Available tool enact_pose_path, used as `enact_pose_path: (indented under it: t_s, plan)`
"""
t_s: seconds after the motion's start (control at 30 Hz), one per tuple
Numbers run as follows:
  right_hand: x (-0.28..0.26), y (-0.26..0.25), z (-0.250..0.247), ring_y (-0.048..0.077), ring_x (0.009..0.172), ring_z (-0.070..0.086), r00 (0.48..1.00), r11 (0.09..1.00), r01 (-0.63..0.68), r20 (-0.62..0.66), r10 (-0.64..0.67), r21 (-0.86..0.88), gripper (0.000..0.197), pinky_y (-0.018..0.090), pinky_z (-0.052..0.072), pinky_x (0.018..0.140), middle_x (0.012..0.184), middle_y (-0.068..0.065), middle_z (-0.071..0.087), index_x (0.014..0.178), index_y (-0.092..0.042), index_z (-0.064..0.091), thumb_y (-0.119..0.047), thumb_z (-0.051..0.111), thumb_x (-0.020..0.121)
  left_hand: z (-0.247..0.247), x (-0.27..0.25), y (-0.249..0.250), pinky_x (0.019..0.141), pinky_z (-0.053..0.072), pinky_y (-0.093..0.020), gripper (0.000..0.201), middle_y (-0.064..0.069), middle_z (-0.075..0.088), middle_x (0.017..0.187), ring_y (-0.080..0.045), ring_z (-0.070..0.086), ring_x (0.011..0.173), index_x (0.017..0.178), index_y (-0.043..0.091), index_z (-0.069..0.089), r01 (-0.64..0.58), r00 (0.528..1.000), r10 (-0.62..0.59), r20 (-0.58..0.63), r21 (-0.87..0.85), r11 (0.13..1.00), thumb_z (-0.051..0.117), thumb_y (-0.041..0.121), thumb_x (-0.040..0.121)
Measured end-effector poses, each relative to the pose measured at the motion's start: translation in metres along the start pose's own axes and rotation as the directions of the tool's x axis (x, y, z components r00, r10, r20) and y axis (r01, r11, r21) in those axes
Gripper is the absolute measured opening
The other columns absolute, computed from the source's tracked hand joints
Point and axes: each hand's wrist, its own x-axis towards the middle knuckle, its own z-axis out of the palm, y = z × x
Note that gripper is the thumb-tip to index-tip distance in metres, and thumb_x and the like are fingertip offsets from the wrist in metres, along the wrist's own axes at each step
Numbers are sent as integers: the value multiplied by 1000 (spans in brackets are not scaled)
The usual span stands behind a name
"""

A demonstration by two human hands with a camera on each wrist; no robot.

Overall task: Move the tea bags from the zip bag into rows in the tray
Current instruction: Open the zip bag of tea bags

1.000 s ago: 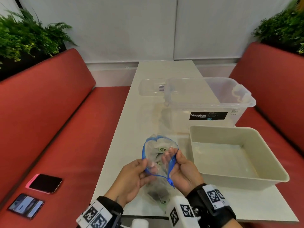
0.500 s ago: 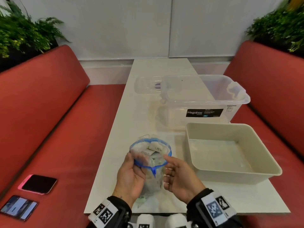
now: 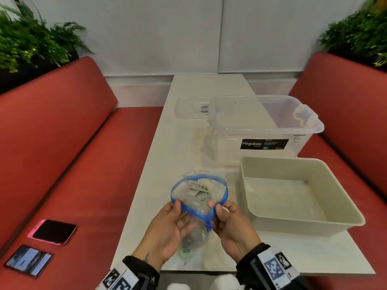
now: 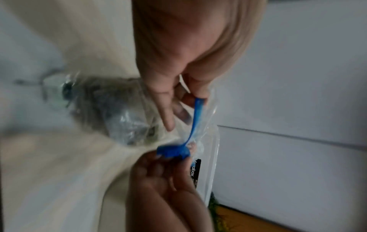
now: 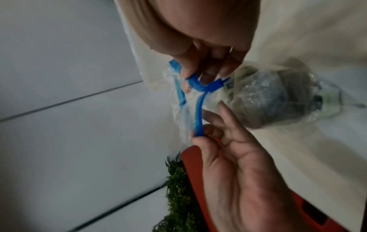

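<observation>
A clear box (image 3: 266, 130) stands on the tabletop (image 3: 167, 164); two phones (image 3: 53, 231) lie on the red bench (image 3: 83, 185).

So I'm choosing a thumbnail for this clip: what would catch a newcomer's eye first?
The bright blue rim of the zip bag, pulled open into a loop at the near edge of the white table, with the left hand and right hand pinching it on either side. Next come the red benches flanking the table, and the empty beige tray just right of the bag.
</observation>
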Motion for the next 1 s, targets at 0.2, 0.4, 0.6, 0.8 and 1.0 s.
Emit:
enact_pose_path:
  t_s: [0.2, 0.4, 0.6, 0.8, 1.0]
  plan:
    - [2, 1, 5, 16, 58, 70, 997, 863, -66, 75, 33, 500, 23, 29, 58, 60, 70, 8, 69, 94, -3, 56, -5, 34, 100, 8, 2, -13, 65, 60, -38, 36, -19, 71, 97, -24, 72, 79, 118, 1, 54, 27, 1000, -19, 22, -450, 893, 33, 25, 100]
    - [-2, -6, 3, 16, 41, 49, 992, 916, -44, 123, -7, 400, 44, 27, 51, 51, 48, 7, 43, 68, -6, 52, -35, 39, 98, 7, -8, -10, 90, 48, -39, 56, -12, 68, 115, -28, 64, 107, 118, 16, 59, 43, 994, -51, 100, 80, 996, 36, 57, 88]
    - [0, -4, 5, 28, 85, 64, 984, 932, 171, 2, -180, -320, 54, 37, 54, 70, 102, 18, 62, 117, -13, 32, 10, 62, 78, 4, 11, 10, 92, 47, -35, 75, -4, 41, 125, -22, 50, 112, 134, 12, 29, -49, 927, 358, -115, 907, 418, 73, 24, 74]
    - [-5, -16, 12, 8, 75, 44, 885, 451, 368, 157, -438, -813, 30, 12, 36, 62, 105, 6, 44, 97, -15, 38, 7, 47, 79, 36, 17, 33, 67, 37, -25, 25, 5, 30, 120, -14, 37, 109, 98, 22, 48, -248, 790, 451, 414, 890, -382, 65, 25, 79]
    - [-6, -40, -2, 28, 68, 49, 763, -11, 294, 241, -599, -956, 16, 32, 33, 59, 74, 2, 54, 89, -19, 38, -4, 44, 88, 40, 24, 60, 80, 46, -31, 44, -2, 27, 141, -22, 35, 122, 125, 21, 53, -219, 896, 110, 431, 643, -734, 50, 1, 86]
